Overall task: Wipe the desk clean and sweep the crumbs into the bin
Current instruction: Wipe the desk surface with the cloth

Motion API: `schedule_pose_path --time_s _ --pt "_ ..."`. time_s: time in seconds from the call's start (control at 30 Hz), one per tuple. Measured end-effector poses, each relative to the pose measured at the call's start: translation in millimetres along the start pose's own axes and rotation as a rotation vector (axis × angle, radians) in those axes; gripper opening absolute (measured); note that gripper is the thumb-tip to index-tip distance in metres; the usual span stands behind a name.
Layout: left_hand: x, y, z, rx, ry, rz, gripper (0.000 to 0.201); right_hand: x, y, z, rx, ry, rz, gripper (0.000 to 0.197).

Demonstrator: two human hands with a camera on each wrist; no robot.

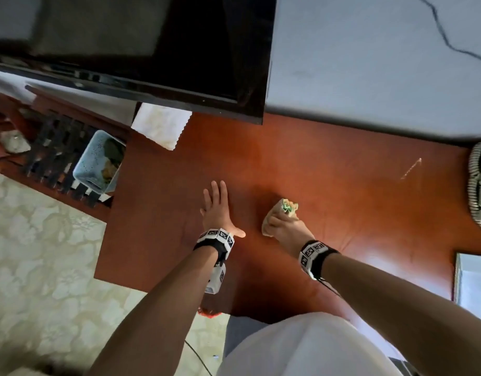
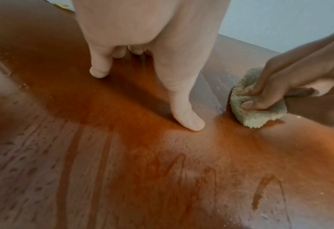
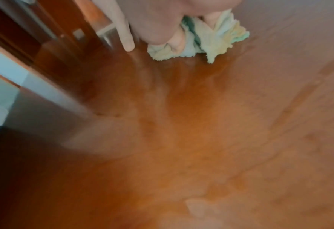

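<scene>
My right hand grips a bunched pale yellow and green cloth and presses it on the reddish-brown desk. In the left wrist view the cloth sits under curled fingers. The right wrist view shows the cloth crumpled under that hand. My left hand lies flat on the desk just left of the cloth, fingers straight, thumb spread toward it. Wet streaks cover the desk surface. A pale blue bin stands on the floor off the desk's left edge, with rubbish inside.
A black monitor hangs over the desk's far left. A white napkin lies under it. A striped round object sits at the right edge, a white box at the near right. A pale scratch marks the desk.
</scene>
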State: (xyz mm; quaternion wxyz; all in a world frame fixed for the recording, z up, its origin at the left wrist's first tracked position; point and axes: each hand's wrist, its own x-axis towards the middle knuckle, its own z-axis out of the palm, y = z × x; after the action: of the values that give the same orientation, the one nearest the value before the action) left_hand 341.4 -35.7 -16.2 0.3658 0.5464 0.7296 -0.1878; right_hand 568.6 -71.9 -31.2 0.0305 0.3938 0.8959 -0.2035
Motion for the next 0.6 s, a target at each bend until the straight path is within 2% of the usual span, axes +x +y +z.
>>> schedule_pose_path --time_s 0.07,0.23,0.3,0.37,0.47,0.6 --pt "-0.3 0.0 2.4 -0.018 0.026 0.004 0.165 13.5 14.3 -15.0 0.031 0.073 0.027 0.026" --pt "1.8 -2.9 9.6 -0.045 0.052 0.019 0.164 108.7 96.3 -64.0 0.031 0.260 0.309 0.029" --pt "4.0 -4.3 10.4 -0.066 0.055 0.019 0.164 146.5 135.5 -89.3 0.007 0.295 0.415 0.030" --pt "5.6 -4.9 11.2 -0.066 0.058 0.019 0.164 166.5 156.0 -103.7 -0.027 0.266 0.472 0.034" --pt "8.6 -6.3 11.5 -0.068 0.052 0.008 0.165 163.0 147.4 -98.7 -0.032 0.287 0.477 0.039" --pt "7.8 -4.9 10.1 -0.046 0.040 -0.011 0.166 94.5 89.7 -54.9 0.023 0.221 0.346 0.044"
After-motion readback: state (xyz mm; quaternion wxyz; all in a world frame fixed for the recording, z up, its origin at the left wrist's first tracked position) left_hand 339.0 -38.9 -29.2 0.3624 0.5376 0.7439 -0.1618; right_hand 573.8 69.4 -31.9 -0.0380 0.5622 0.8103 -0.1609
